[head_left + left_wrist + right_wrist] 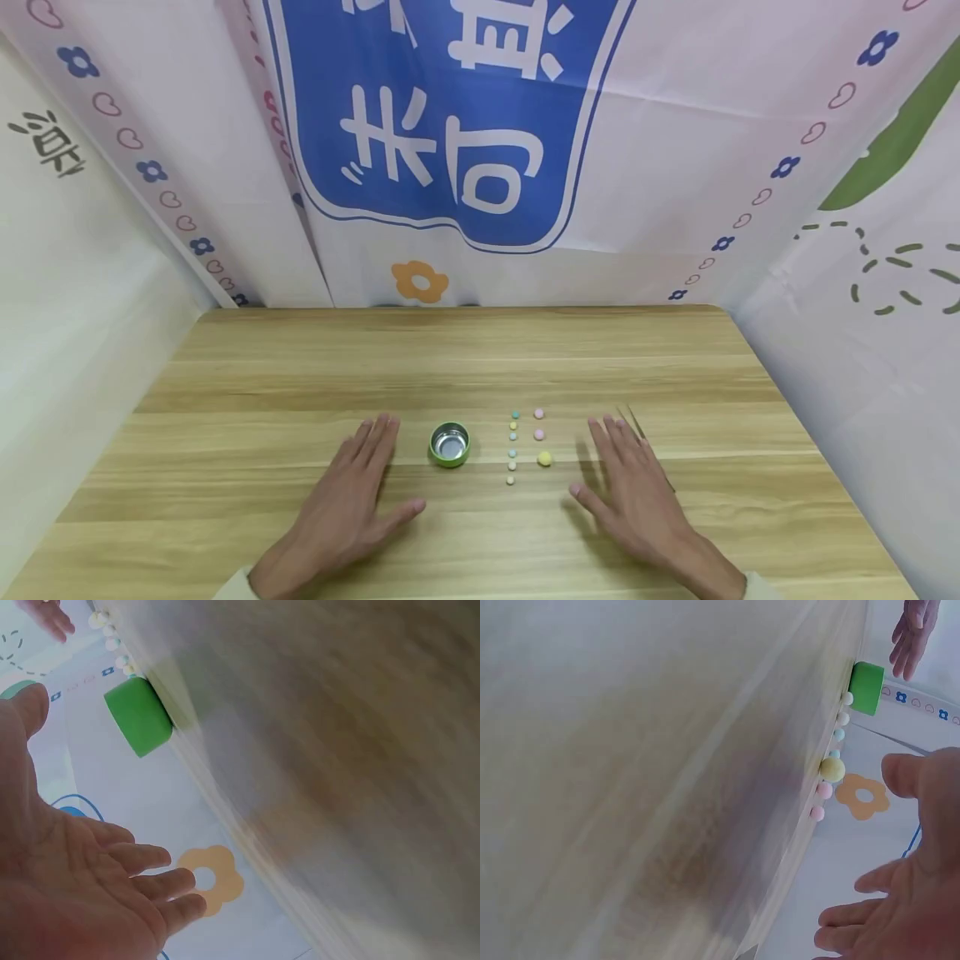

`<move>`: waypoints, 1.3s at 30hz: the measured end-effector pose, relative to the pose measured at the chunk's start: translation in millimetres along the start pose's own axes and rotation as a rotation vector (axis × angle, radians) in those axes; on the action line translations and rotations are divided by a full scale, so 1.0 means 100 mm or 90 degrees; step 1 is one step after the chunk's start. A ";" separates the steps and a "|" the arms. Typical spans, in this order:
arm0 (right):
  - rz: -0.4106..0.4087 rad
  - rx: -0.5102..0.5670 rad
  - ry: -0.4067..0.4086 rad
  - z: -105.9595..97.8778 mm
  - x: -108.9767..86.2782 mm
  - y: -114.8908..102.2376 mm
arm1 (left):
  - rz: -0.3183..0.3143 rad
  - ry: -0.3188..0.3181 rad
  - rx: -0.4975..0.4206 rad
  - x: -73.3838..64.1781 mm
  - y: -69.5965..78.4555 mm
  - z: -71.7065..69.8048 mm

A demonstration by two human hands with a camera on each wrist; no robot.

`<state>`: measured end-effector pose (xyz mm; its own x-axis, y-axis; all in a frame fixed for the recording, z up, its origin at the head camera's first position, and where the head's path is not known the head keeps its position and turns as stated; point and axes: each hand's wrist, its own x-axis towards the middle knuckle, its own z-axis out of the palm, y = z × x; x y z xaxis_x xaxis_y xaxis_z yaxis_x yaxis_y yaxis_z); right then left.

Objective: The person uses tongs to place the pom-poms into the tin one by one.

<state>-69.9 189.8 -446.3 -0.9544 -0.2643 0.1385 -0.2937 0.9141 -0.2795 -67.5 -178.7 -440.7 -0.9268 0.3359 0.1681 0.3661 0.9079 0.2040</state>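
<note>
My left hand (348,500) is held palm down with straight fingers and the thumb spread, just left of a small round green tin (450,463). The tin has a shiny silver inside. To its right stands a column of tiny pastel balls (513,437). Beside that column are two pink balls (538,435) and a larger yellow ball (544,458). My right hand (641,500), fingers extended, hovers low over the table to the right of the balls. Thin dark tweezers (637,423) lie partly hidden beneath it. Neither hand holds anything.
The wood-grain table (450,350) ends at a white printed cloth (645,208) at the back. Cloth walls stand on the left (75,333) and right (862,400) as well.
</note>
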 end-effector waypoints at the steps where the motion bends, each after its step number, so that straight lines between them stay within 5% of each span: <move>1: 0.003 0.008 0.008 0.00 0.00 0.01 | 0.000 0.001 -0.008 0.01 0.00 0.00; 18: 0.096 0.113 0.074 -0.13 0.06 0.20 | -0.018 0.041 -0.125 0.18 0.07 0.04; 39: 0.173 0.116 0.038 -0.18 0.17 0.69 | -0.083 -0.037 -0.211 0.36 0.15 0.06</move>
<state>-105.9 254.4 -445.8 -0.9959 0.0050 0.0903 -0.0390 0.8772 -0.4786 -96.0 -151.5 -437.6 -0.9674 0.2445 0.0667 0.2426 0.8170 0.5231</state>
